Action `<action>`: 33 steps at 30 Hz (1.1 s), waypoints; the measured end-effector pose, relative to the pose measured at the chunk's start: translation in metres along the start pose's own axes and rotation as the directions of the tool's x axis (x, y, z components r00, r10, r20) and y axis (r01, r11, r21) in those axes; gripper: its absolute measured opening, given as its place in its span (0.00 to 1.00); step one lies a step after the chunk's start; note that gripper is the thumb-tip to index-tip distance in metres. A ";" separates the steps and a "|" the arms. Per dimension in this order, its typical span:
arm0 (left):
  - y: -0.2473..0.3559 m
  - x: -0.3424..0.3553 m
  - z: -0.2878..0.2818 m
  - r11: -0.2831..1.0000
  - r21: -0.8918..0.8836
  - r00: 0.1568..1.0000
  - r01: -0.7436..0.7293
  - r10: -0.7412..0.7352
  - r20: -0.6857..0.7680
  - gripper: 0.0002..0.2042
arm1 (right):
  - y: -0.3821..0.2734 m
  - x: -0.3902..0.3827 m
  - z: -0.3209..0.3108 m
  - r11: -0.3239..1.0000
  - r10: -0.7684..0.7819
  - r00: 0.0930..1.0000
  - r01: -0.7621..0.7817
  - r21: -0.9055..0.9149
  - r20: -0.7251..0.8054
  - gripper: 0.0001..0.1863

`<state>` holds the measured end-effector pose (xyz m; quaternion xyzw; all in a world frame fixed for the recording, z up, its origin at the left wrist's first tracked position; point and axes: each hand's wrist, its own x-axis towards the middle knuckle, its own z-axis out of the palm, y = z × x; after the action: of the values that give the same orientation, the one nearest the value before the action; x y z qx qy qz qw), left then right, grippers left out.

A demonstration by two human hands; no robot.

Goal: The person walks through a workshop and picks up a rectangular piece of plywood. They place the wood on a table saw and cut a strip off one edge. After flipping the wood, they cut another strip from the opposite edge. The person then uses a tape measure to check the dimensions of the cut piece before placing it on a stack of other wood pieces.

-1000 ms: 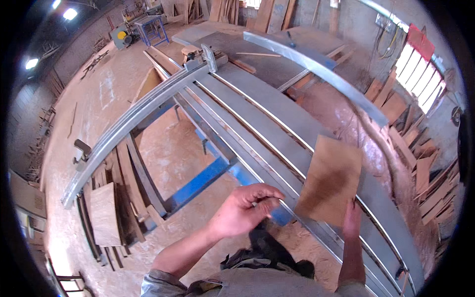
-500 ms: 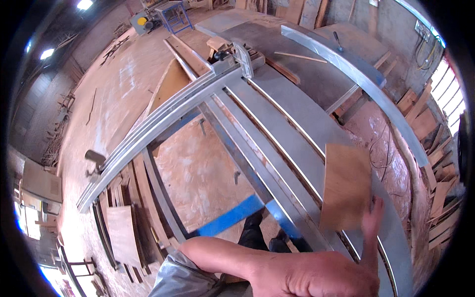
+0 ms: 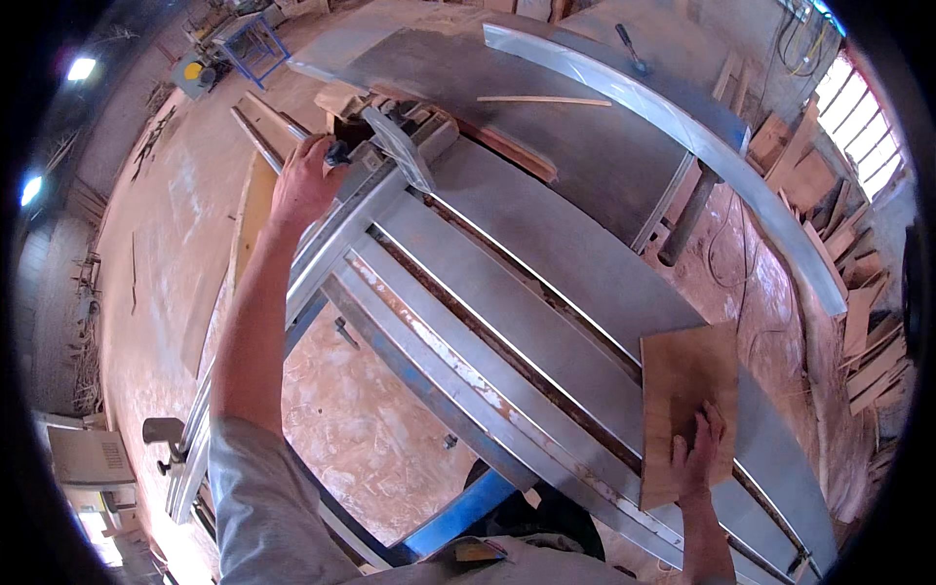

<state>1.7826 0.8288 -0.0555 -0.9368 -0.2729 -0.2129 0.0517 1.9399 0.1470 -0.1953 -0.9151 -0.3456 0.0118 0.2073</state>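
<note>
My left hand (image 3: 304,180) is stretched to the far end of the metal machine table (image 3: 546,229), its fingers closed round a black knob (image 3: 338,153) on the fence assembly. Beside that hand stands a grey metal plate (image 3: 398,148), tilted. On the right, my right hand (image 3: 696,450) lies on a rectangular brown wooden board (image 3: 682,366), fingers spread over its face. The board rests across the slotted table top, its long side running roughly toward me.
A long metal fence (image 3: 673,117) curves across the far right. A thin wood strip (image 3: 546,99) lies on the dark far surface. Scrap boards (image 3: 863,322) lean along the right wall. A blue frame bar (image 3: 458,517) is close to my body. A metal stop (image 3: 164,437) sits on the rail at left.
My left arm has swung from the lower right to the far left, and its hand now grips the knob. My right hand has shifted onto the board's face. The view has turned.
</note>
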 end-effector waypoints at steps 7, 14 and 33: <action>-0.037 0.045 0.056 0.988 -0.130 0.956 -0.079 0.112 0.270 0.18 | 0.005 -0.003 0.002 0.997 -0.002 1.000 0.001 -0.080 -0.015 0.24; -0.027 0.057 0.069 1.000 -0.002 0.973 -0.017 0.017 0.229 0.12 | -0.005 0.005 -0.002 0.993 -0.018 1.000 0.018 -0.120 -0.001 0.25; -0.051 0.047 0.057 0.911 -0.411 0.945 0.022 0.115 0.306 0.18 | 0.002 0.002 0.003 0.987 -0.046 0.999 0.045 -0.156 -0.003 0.28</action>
<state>1.8115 0.9071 -0.0877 -0.9551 -0.2043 -0.1074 -0.1858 1.9423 0.1485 -0.1987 -0.9204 -0.3658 -0.0230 0.1362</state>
